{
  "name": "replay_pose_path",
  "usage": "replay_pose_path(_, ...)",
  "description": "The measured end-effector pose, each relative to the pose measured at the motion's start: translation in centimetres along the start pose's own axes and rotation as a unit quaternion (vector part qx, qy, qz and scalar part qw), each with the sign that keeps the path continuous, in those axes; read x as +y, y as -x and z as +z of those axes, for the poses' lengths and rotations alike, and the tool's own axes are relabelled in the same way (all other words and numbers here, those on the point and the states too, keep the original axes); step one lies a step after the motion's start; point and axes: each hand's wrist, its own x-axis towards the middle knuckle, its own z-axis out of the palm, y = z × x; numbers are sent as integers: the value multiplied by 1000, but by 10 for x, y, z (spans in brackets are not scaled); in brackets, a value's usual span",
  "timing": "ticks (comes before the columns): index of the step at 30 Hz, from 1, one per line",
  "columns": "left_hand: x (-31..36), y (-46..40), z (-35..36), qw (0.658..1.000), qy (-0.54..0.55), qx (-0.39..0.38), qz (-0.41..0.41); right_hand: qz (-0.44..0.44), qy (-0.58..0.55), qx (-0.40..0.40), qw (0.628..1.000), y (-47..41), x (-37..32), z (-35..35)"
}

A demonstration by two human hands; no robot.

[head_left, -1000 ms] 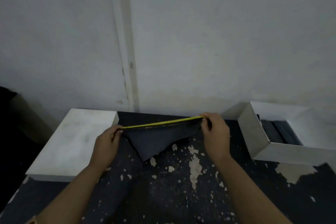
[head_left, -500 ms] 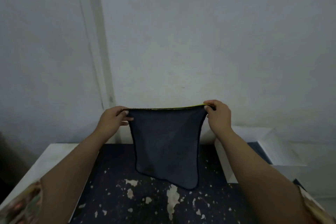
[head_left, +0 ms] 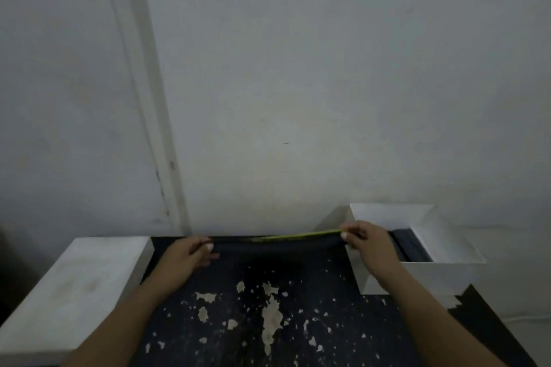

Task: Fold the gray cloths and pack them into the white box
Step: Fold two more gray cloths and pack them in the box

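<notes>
At the far edge of the table, near the wall, the cloth is stretched between both hands. Left hand pinches its left end, thumb over curled fingers. Right hand pinches the right end, just in front of the box. From this angle the cloth reads as a thin dark band, slightly sagging in the middle; can't tell if it's touching the tabletop or just above it.

Handling, my read:
- Light, limp fabric. No stiffness, so it drapes wherever it isn't held.
- Best held by the corners or the hemmed edge, two-point pinch like now. A single-point grab would let it bunch.
- Not fragile, not slippery. Main risk is a skewed fold if tension between the hands is uneven.

Materials and shapes:
- Cloth: dark gray, matte, with a yellow-green trim along the top edge, visible on the right half.
- Box: white, open top, thin flat rectangular walls, looks like card or thin board. Dark folded cloths already sit inside, stacked against the far side; count unclear.
- Second white block on the left: flat top, slightly scuffed. Can't tell if it's a lid or a closed box.
- Table: black coating, badly chipped, pale patches showing through the middle.
- Wall: plain gray-white, with a vertical strip on the left.
</notes>
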Motion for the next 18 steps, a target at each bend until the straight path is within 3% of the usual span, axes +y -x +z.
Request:
replay_pose_path(9, -145, 77, 31, 970, -49, -48, -233, 246, -26, -100, 964, 107, 123, 56)
replay_pose_path(18, -163, 108, 39, 963, -100, -28, -247, 303, -16, -121, 945, 134, 147, 56)
